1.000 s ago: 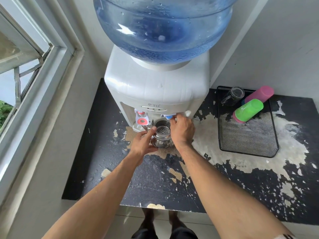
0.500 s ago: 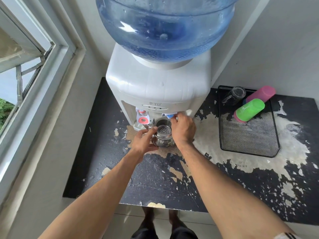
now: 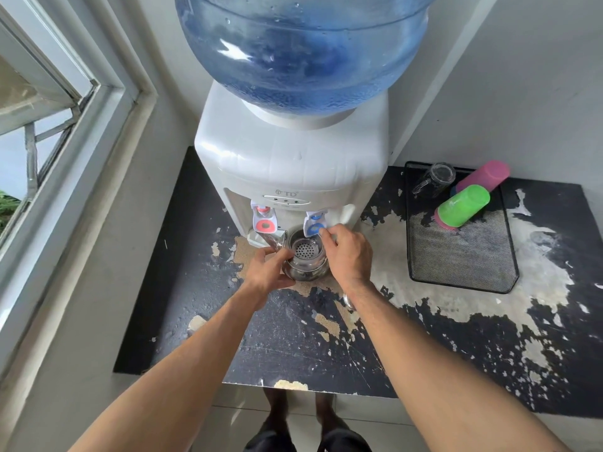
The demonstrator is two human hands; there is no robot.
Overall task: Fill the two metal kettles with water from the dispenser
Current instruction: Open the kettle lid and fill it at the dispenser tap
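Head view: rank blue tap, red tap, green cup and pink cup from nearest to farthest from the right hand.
1. Blue tap, at the right hand's fingertips.
2. Red tap, left of it.
3. Green cup, lying in the mesh tray on the right.
4. Pink cup, behind the green one.

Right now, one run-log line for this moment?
filling | left hand holds kettle under blue tap | right hand at tap | one kettle visible

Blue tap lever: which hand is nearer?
Right. The right hand has its fingertips touching the blue tap lever on the dispenser. The left hand is lower and to the left, gripping the metal kettle under the tap.
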